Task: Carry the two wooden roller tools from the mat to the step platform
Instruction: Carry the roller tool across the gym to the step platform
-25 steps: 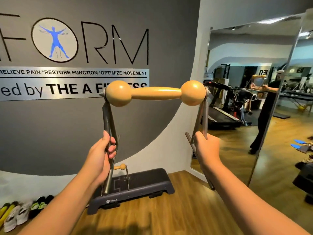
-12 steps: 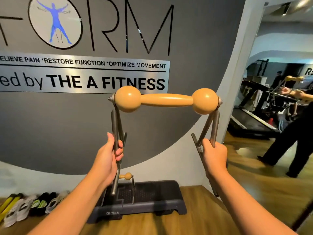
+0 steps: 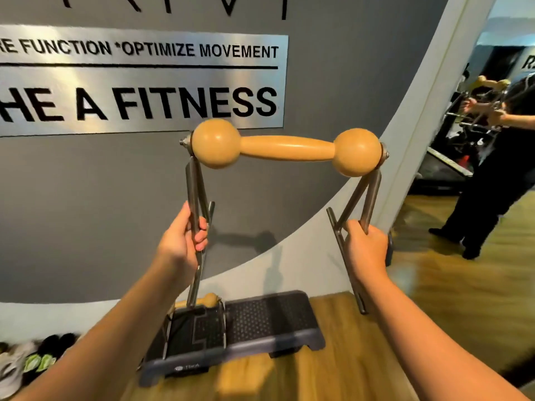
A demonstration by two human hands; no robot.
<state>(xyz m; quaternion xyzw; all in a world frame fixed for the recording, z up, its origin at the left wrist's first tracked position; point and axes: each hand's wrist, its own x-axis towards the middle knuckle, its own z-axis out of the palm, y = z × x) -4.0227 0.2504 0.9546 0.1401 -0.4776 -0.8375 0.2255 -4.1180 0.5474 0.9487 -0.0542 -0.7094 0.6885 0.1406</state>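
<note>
Both hands carry the load: my left hand is wrapped around the left metal leg of the large wooden roller tool, my right hand clenched on the right leg, the frame held upright at chest height with its wooden bar at 12 o'clock from my grip. Below, at 6 o'clock, the step platform sits against the grey wall, and the smaller roller tool already stands on its left half, so by my reckoning one tool is delivered and this second one is nearly there, with only the lowering and setting down on the free right half left to do. Compared with a second ago, the platform and the wall sign loom larger and nearer, the mirror has slid out toward 3 o'clock, and my grip is unchanged.
</note>
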